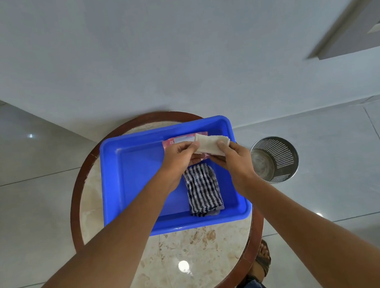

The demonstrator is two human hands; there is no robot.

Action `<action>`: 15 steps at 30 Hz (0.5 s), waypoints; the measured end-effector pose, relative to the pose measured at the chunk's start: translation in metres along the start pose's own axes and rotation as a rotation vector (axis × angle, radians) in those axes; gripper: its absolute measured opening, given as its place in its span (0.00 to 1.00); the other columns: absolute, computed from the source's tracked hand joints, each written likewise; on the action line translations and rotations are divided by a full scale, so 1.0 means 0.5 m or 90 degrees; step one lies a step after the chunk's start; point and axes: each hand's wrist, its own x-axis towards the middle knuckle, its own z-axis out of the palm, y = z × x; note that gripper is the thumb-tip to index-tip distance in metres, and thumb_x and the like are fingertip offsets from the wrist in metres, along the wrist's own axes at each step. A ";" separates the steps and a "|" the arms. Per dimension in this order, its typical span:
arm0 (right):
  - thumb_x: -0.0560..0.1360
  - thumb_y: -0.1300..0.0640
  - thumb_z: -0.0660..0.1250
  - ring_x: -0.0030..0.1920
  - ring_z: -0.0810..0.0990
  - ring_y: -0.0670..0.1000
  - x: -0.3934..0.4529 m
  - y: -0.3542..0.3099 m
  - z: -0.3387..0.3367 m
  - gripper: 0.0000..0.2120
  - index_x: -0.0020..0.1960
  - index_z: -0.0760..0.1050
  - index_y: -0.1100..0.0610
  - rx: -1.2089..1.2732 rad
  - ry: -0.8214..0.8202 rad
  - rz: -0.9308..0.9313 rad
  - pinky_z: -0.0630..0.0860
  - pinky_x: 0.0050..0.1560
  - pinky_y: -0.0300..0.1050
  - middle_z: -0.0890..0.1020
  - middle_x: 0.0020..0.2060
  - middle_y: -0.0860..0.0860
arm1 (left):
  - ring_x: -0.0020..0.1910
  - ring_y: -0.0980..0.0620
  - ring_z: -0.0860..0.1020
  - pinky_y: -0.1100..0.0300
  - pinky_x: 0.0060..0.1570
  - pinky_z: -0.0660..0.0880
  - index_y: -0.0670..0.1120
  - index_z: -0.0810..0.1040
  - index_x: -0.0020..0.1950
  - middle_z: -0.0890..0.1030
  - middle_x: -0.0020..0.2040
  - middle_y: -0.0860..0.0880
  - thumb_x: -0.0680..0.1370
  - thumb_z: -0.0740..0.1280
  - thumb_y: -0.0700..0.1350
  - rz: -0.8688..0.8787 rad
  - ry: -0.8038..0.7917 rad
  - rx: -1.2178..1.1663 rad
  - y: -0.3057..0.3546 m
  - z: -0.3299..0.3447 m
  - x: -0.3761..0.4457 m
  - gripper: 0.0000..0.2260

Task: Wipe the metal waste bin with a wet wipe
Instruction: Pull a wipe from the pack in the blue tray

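Both hands hold a folded white wet wipe (210,142) above the far right part of a blue plastic tub (137,175). My left hand (181,156) pinches its left end and my right hand (232,160) grips its right side. Under the wipe, a pink wipe packet (179,141) lies in the tub, partly hidden by my hands. The perforated metal waste bin (275,159) stands upright on the floor to the right of the table, apart from my hands.
The tub sits on a round marble-topped table with a brown wooden rim (74,207). A folded dark-and-white striped cloth (202,190) lies in the tub. A white wall rises behind. My sandalled foot (263,259) is on the tiled floor by the table.
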 end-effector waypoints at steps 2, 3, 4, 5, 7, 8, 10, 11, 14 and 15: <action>0.88 0.57 0.68 0.59 0.91 0.55 0.002 -0.006 0.008 0.06 0.56 0.84 0.56 0.073 0.000 0.029 0.88 0.51 0.39 0.89 0.59 0.59 | 0.43 0.53 0.90 0.58 0.54 0.88 0.47 0.87 0.50 0.91 0.40 0.50 0.84 0.71 0.42 -0.019 0.002 0.003 0.005 -0.002 0.002 0.06; 0.88 0.57 0.68 0.57 0.91 0.54 0.002 -0.009 0.012 0.06 0.57 0.83 0.57 0.105 0.003 0.042 0.88 0.51 0.40 0.89 0.59 0.59 | 0.40 0.55 0.90 0.61 0.49 0.88 0.47 0.87 0.49 0.91 0.38 0.51 0.84 0.72 0.42 -0.021 0.009 0.009 0.007 -0.002 0.002 0.05; 0.88 0.57 0.68 0.54 0.92 0.52 0.003 -0.011 0.017 0.06 0.58 0.83 0.57 0.136 0.005 0.053 0.89 0.51 0.40 0.89 0.57 0.58 | 0.39 0.55 0.89 0.63 0.45 0.87 0.47 0.87 0.49 0.90 0.38 0.51 0.83 0.73 0.42 -0.018 0.018 0.012 0.012 -0.002 0.002 0.04; 0.87 0.56 0.69 0.52 0.93 0.51 0.003 -0.013 0.021 0.07 0.58 0.83 0.58 0.162 0.005 0.061 0.89 0.51 0.41 0.90 0.55 0.57 | 0.38 0.55 0.89 0.65 0.43 0.86 0.47 0.87 0.49 0.90 0.39 0.51 0.82 0.74 0.42 -0.012 0.028 0.010 0.017 -0.001 0.000 0.04; 0.87 0.55 0.70 0.49 0.93 0.49 0.002 -0.017 0.025 0.09 0.59 0.84 0.60 0.202 -0.008 0.069 0.88 0.50 0.40 0.92 0.49 0.54 | 0.38 0.55 0.89 0.65 0.41 0.86 0.47 0.88 0.49 0.90 0.41 0.50 0.81 0.76 0.42 0.004 0.044 0.000 0.027 0.006 -0.004 0.02; 0.86 0.54 0.71 0.48 0.93 0.48 0.001 -0.018 0.025 0.10 0.59 0.84 0.60 0.215 -0.014 0.070 0.88 0.50 0.39 0.93 0.47 0.53 | 0.38 0.56 0.90 0.65 0.41 0.86 0.46 0.88 0.51 0.91 0.42 0.50 0.81 0.76 0.42 0.011 0.048 -0.004 0.033 0.012 -0.007 0.01; 0.86 0.54 0.71 0.48 0.93 0.48 -0.002 -0.025 0.019 0.11 0.60 0.84 0.61 0.242 -0.015 0.061 0.88 0.52 0.41 0.93 0.46 0.53 | 0.39 0.55 0.90 0.64 0.42 0.87 0.43 0.89 0.54 0.91 0.45 0.48 0.80 0.76 0.42 0.020 0.050 0.007 0.044 0.030 -0.012 0.04; 0.86 0.54 0.70 0.48 0.93 0.48 -0.003 -0.032 0.013 0.11 0.60 0.83 0.62 0.260 -0.013 0.056 0.89 0.54 0.43 0.92 0.47 0.54 | 0.40 0.55 0.90 0.64 0.42 0.86 0.42 0.89 0.55 0.91 0.45 0.47 0.80 0.76 0.43 0.026 0.050 0.018 0.049 0.043 -0.015 0.06; 0.88 0.57 0.68 0.49 0.91 0.50 -0.007 -0.060 -0.011 0.09 0.62 0.81 0.63 0.351 0.022 0.044 0.88 0.60 0.45 0.90 0.50 0.56 | 0.35 0.58 0.89 0.67 0.35 0.83 0.40 0.87 0.53 0.90 0.35 0.52 0.81 0.76 0.44 0.058 0.063 0.068 0.068 0.096 -0.010 0.07; 0.88 0.59 0.67 0.50 0.90 0.50 -0.006 -0.072 -0.026 0.08 0.62 0.81 0.63 0.384 0.035 0.043 0.87 0.61 0.46 0.89 0.52 0.57 | 0.30 0.60 0.87 0.68 0.32 0.82 0.41 0.86 0.50 0.88 0.31 0.53 0.81 0.75 0.43 0.078 0.075 0.082 0.074 0.120 -0.006 0.06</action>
